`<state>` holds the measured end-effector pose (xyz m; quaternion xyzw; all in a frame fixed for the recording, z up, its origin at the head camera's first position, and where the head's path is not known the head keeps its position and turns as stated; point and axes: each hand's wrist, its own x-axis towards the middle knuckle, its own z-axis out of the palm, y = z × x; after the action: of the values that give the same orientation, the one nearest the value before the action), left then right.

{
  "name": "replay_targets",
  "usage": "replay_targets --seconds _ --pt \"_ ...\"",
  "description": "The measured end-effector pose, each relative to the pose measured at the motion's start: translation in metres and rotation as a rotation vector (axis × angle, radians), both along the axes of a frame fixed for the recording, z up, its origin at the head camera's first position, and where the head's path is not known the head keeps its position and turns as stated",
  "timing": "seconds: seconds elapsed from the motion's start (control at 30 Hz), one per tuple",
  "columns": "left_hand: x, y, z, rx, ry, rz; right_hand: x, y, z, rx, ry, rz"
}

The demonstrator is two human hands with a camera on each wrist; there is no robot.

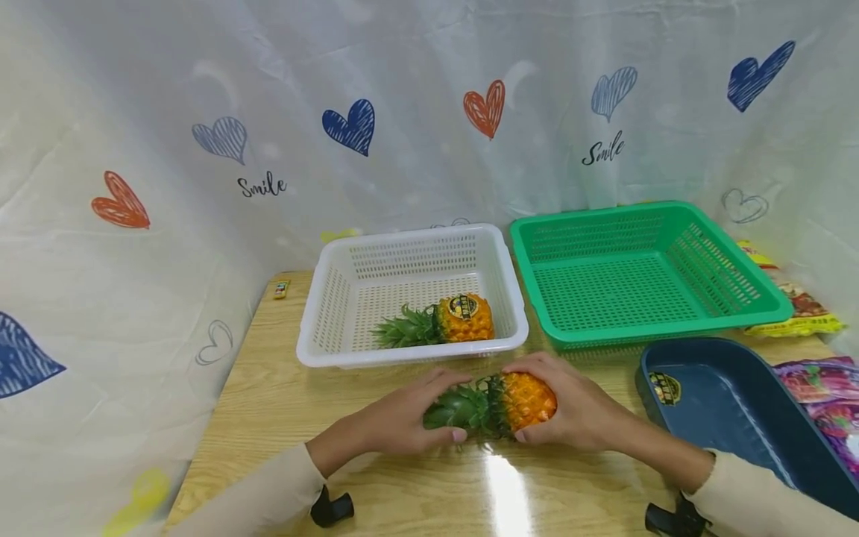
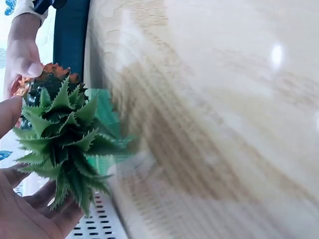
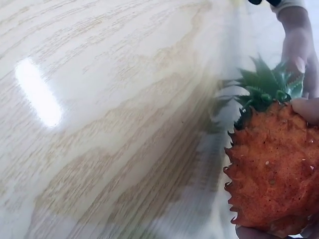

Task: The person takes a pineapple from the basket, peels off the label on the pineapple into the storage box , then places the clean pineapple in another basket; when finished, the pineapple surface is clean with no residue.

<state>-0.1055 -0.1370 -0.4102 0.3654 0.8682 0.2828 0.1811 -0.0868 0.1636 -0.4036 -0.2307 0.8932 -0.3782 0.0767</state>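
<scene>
Between both hands, above the wooden table [image 1: 376,492], a small pineapple [image 1: 530,400] lies sideways, orange fruit to the right and spiky green leaves to the left. My right hand [image 1: 570,406] grips the fruit end, thumb at the near side and fingers over the far side. At the crown, my left hand [image 1: 411,419] has thumb and fingers curled round the leaves [image 2: 65,134]. The right wrist view shows the bumpy orange skin [image 3: 274,169] up close. Just beyond the hands, a second pineapple [image 1: 473,328] with a black and gold label lies in a white basket [image 1: 409,356].
Right of the white basket stands a green basket [image 1: 651,330]. A dark blue tray [image 1: 718,432] with a similar label sits near the right forearm. Yellow [image 1: 798,324] and purple packets [image 1: 828,395] lie at the far right. A small yellow packet [image 1: 281,289] rests at the back left.
</scene>
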Motion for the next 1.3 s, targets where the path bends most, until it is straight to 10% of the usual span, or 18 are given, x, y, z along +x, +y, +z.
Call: replay_targets --seconds 0.4,0.67,1.0,1.3 --pt "-0.002 -0.015 0.030 0.079 -0.017 0.054 0.001 0.021 0.005 -0.060 0.054 -0.017" --pt "-0.005 -0.028 0.046 0.171 0.116 0.061 0.005 0.034 0.019 -0.103 0.004 0.008" --pt "-0.020 -0.043 0.047 0.162 0.395 0.105 -0.001 0.052 0.040 -0.140 0.016 0.010" --pt "-0.027 -0.050 0.041 0.063 0.369 0.206 -0.006 0.068 0.068 -0.126 0.071 -0.026"
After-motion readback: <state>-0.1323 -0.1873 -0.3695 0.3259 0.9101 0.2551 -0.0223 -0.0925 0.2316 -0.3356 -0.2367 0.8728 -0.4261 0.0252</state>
